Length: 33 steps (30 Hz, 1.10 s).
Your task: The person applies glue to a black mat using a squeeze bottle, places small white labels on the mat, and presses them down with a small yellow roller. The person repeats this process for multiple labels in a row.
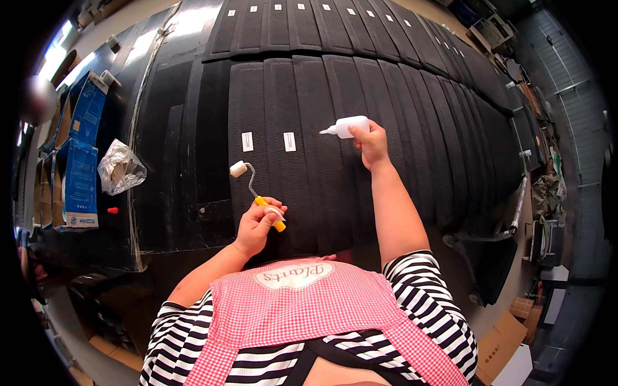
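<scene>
I have the right hand (371, 145) wrapped round a white squeeze bottle (349, 127) above the black ribbed strips (322, 174); its long axis runs crosswise, nozzle pointing left toward a white label (290, 141), with a gap between. From here I can't judge the nozzle's height. My left hand (256, 226), lower and closer in, is closed around the yellow handle of a small roller (261, 201), whose head sits ahead and left, near a second label (247, 141). The bottle lies ahead and right of that hand.

A black table (168, 225) carries black mats (322, 186), blue boxes (82, 183), a plastic bag (121, 168), a red piece (113, 210)
</scene>
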Each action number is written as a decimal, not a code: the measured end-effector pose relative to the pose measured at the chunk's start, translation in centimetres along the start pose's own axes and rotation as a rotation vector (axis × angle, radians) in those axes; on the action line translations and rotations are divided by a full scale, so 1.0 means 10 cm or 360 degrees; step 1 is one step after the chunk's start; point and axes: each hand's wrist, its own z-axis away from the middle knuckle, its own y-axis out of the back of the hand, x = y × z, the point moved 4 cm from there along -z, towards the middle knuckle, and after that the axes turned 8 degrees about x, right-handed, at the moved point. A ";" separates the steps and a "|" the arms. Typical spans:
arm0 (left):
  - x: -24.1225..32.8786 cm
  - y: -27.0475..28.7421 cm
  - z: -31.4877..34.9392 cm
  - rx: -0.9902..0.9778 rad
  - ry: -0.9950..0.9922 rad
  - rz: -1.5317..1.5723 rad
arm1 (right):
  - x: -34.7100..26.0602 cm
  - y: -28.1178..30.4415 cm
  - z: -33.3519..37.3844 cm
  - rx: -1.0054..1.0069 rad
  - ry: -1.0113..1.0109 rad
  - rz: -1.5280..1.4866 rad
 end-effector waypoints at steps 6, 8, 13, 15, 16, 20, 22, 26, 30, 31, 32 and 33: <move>0.06 -0.04 0.03 0.0061 -0.0031 -0.0018 | -0.25 -0.34 -0.19 -0.0086 0.0775 0.0944; 0.09 -0.07 0.05 0.0112 -0.0052 -0.0113 | -0.24 -0.40 -0.20 -0.0117 0.1027 0.1191; 0.07 -0.11 0.08 0.0222 -0.0119 -0.0190 | 0.07 -0.27 -0.39 -0.0268 0.0493 0.0891; 0.07 -0.13 0.08 0.0260 -0.0139 -0.0212 | 0.18 -0.20 -0.42 -0.0234 0.0430 0.0586; 0.07 -0.12 0.08 0.0269 -0.0147 -0.0235 | 0.19 -0.19 -0.41 -0.0216 0.0393 0.0431; 0.10 -0.13 0.06 0.0336 -0.0153 -0.0341 | 0.23 -0.23 -0.47 -0.0205 0.0481 0.0634; 0.07 -0.15 0.08 0.0385 -0.0118 -0.0306 | 0.26 -0.21 -0.46 -0.0175 0.0598 0.0683; 0.08 -0.16 0.07 0.0417 -0.0147 -0.0336 | 0.25 -0.22 -0.46 -0.0161 0.0706 0.0725; 0.07 -0.16 0.07 0.0422 -0.0148 -0.0356 | 0.28 -0.21 -0.46 -0.0145 0.0753 0.0740; 0.07 -0.16 0.07 0.0426 -0.0147 -0.0359 | 0.28 -0.20 -0.45 -0.0151 0.0763 0.0758; 0.07 -0.16 0.07 0.0428 -0.0147 -0.0362 | 0.28 -0.20 -0.45 -0.0156 0.0773 0.0776; 0.07 -0.16 0.08 0.0428 -0.0150 -0.0365 | 0.29 -0.19 -0.45 -0.0164 0.0757 0.0759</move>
